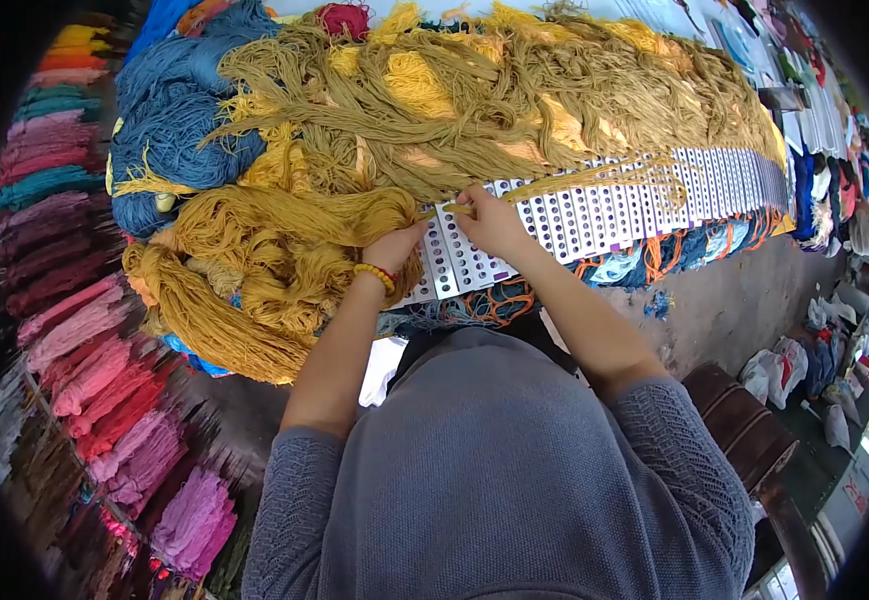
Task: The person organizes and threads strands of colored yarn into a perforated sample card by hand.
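My left hand (395, 249), with a yellow and red beaded bracelet at the wrist, is closed at the edge of a mustard-yellow yarn bundle (285, 222). Just to its right, my right hand (493, 226) pinches a strand of the same yarn. Both hands are over a row of white strips punched with round holes (575, 212). A loose length of mustard yarn (605, 180) trails across the strips to the right of my right hand. Olive-green yarn (385, 140) is heaped just beyond the hands. The fingertips are partly hidden.
Blue yarn (187, 110) is piled at the far left of the work surface. Pink and red yarn hanks (95, 375) line the left side. Multicoloured threads (655, 258) hang along the near edge. A brown seat (740, 425) and white plastic bags (775, 370) are at the right.
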A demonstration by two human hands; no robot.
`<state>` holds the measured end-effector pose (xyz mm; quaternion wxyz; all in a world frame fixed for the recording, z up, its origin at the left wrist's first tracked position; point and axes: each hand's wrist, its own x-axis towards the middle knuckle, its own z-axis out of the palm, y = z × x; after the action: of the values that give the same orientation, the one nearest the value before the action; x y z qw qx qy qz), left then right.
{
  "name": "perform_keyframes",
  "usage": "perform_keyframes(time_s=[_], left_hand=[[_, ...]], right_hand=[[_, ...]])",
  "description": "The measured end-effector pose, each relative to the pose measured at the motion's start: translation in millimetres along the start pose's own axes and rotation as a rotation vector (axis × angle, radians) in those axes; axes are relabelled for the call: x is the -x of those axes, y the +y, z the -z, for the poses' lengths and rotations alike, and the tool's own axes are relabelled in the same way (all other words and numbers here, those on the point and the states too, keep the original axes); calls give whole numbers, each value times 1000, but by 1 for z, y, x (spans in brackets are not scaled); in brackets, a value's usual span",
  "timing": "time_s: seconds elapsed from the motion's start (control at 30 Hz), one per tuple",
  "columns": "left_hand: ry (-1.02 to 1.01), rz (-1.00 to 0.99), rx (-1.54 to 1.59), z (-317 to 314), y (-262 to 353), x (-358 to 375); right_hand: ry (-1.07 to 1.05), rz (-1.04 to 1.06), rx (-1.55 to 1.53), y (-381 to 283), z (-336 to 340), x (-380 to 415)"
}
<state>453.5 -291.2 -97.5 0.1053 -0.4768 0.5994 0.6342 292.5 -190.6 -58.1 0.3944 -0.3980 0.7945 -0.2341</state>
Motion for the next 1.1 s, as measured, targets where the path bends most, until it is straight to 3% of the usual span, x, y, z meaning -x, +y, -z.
perform_keyframes(time_s=[0.13, 0.2, 0.23, 0.3, 0.4, 0.43, 0.5, 0.57, 0.67, 0.77, 0.83, 0.87, 0.93, 0.97, 1.07, 1.1], left_hand=[[104, 34, -17, -9, 7, 7], [110, -38, 408, -13, 9, 20], [110, -38, 407, -15, 11, 25], [9, -5, 805, -13, 31, 46], [-503, -146, 1101, 2, 38, 56], [-573, -98, 1103, 3, 31, 51], [-447, 28, 902, -3, 35, 49], [-377, -42, 886, -17, 38, 40], [-336, -9, 866, -20, 28, 32], [60, 45, 885, -17, 14, 34], [80, 74, 1085, -9, -10, 23], [203, 86, 1229, -8, 7, 35], [78, -26, 1282, 6, -13, 33], [249, 119, 1184, 16, -3, 41], [407, -80, 1083, 75, -30, 57], [555, -160, 1001, 94, -23, 73]], right_hand=[[51, 32, -57, 8, -5, 0], [72, 38, -75, 10, -7, 2], [94, 43, -96, 12, -9, 3], [165, 118, -78, 15, -15, 5], [230, 188, -112, 19, -18, 5], [219, 180, -163, 21, -19, 5], [265, 300, -135, 11, -16, 18], [298, 504, -10, 3, -15, 22], [303, 447, 63, -8, -13, 19], [268, 348, 304, -15, -14, 11], [224, 296, 423, -12, -18, 7], [228, 293, 421, -11, -19, 7], [243, 314, 434, -10, -20, 7], [244, 313, 433, -9, -21, 7], [227, 292, 432, -7, -22, 6], [234, 293, 430, -6, -23, 6]])
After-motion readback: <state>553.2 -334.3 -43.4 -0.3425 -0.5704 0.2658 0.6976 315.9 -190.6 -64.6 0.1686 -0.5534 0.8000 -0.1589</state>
